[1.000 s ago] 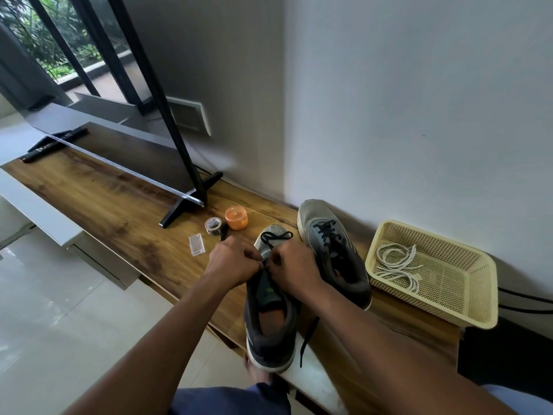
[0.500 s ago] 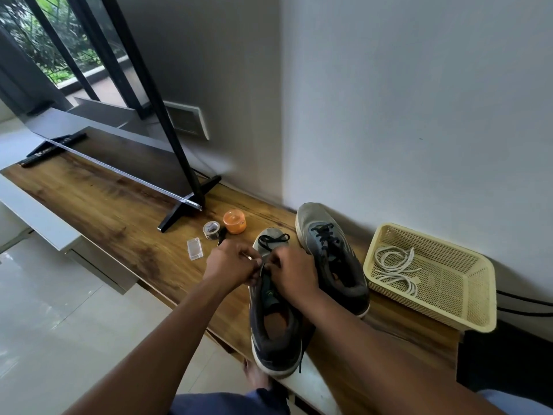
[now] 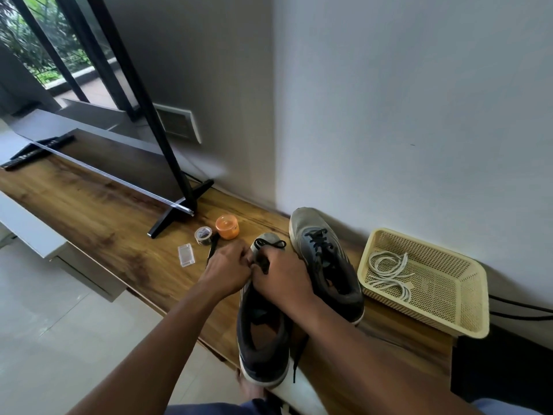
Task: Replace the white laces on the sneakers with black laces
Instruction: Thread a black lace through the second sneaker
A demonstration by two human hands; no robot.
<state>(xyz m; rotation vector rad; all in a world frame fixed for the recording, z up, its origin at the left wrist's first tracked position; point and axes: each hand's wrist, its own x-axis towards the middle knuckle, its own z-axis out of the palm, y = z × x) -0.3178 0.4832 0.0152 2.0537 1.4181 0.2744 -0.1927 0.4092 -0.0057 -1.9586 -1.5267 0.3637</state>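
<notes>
1. Wood-grain brown is running under everything: we're looking along a long wooden bench top [image 3: 98, 217], its front edge cutting diagonally above pale floor tiles [image 3: 59, 339], a white wall hard against its far side.
2. We're seeing open board to the left, between the near shoe and the black foot of the TV stand [image 3: 176, 214]; to the right the room is closing up, with the second sneaker [image 3: 326, 262] and a cream plastic basket [image 3: 466, 301] sitting just beside each other.
3. We're noting the near sneaker [image 3: 263, 339], grey mesh with a white sole, its heel hanging over the bench's front edge.
4. A flat black lace [image 3: 269, 244] is looping over its toe, and another end is dangling past the heel.
5. Inside the perforated basket the rounded white laces [image 3: 386, 271] are lying coiled.
6. Small things are clustering near the stand: an orange round tub [image 3: 227, 227], a roll of tape [image 3: 203, 235], a clear little box [image 3: 186, 255].
7. Our left hand [image 3: 227, 271] is curling its fingers at the shoe's eyelets, apparently pinching the lace, though the fingertips are hidden.
8. Our right hand [image 3: 281, 280] is pressing over the tongue, fingers bent and pinching the black lace.
</notes>
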